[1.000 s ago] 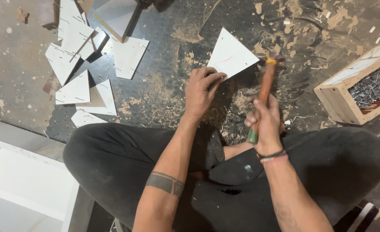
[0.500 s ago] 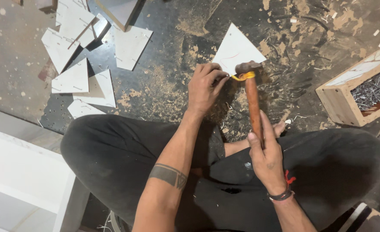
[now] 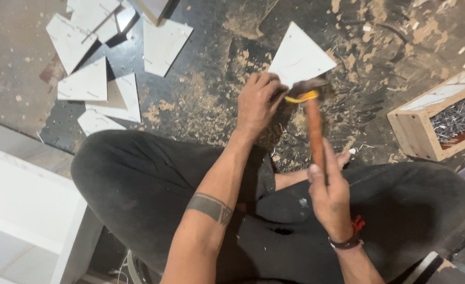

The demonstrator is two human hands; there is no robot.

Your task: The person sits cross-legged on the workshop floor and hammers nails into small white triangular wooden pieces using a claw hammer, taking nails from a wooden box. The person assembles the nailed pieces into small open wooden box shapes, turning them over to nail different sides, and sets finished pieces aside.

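Note:
I sit cross-legged on a dusty dark floor. My right hand (image 3: 329, 195) grips the orange-brown wooden handle of a hammer (image 3: 313, 126). The hammer's metal head, blurred, is down at the near edge of a white triangular board piece (image 3: 298, 57). My left hand (image 3: 257, 103) rests on the floor at that same edge, fingers pinched together right beside the hammer head. What the fingertips hold is too small to make out.
A pile of several white triangular offcuts (image 3: 93, 79) lies on the floor at the upper left. A wooden box full of nails (image 3: 443, 118) stands at the right. A white cabinet panel (image 3: 22, 221) sits at the lower left. Sawdust covers the floor.
The hammer, upright a second ago, has swung down, and its head now sits at the triangle's near edge. My left hand has stayed at that edge.

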